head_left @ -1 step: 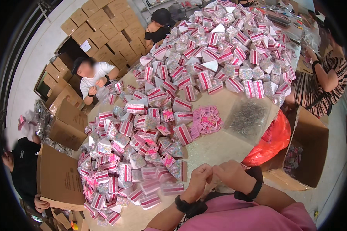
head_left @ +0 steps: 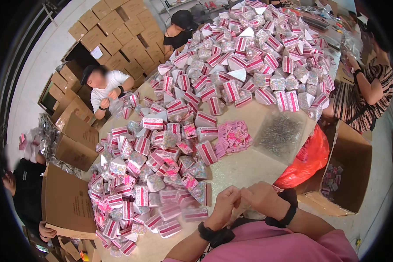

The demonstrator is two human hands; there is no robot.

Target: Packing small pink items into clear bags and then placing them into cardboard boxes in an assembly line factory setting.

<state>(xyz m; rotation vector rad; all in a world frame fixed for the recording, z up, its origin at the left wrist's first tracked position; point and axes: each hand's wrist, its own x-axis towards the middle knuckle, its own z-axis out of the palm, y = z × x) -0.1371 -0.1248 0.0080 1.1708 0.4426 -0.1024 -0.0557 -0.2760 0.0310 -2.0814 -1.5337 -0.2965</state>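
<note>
My left hand (head_left: pixel 225 203) and my right hand (head_left: pixel 263 200) meet at the table's near edge, just in front of my body. Both have their fingers curled in, and the fingertips come together. Whatever they hold, if anything, is hidden between them. To the left of my hands lie clear wedge-shaped packs (head_left: pixel 195 214) with a dark pink band. Small pink printed cards (head_left: pixel 234 136) are heaped farther off on the table. Beside the cards, a clear plastic bag or tray (head_left: pixel 278 137) holds many thin metal pieces.
A large pile of the wedge packs (head_left: pixel 249 61) covers the far table (head_left: pixel 238 168). Right of me are a red plastic bag (head_left: pixel 308 159) and an open cardboard box (head_left: pixel 351 170). Co-workers sit around the table; another person stands by a carton (head_left: pixel 67 198) at left.
</note>
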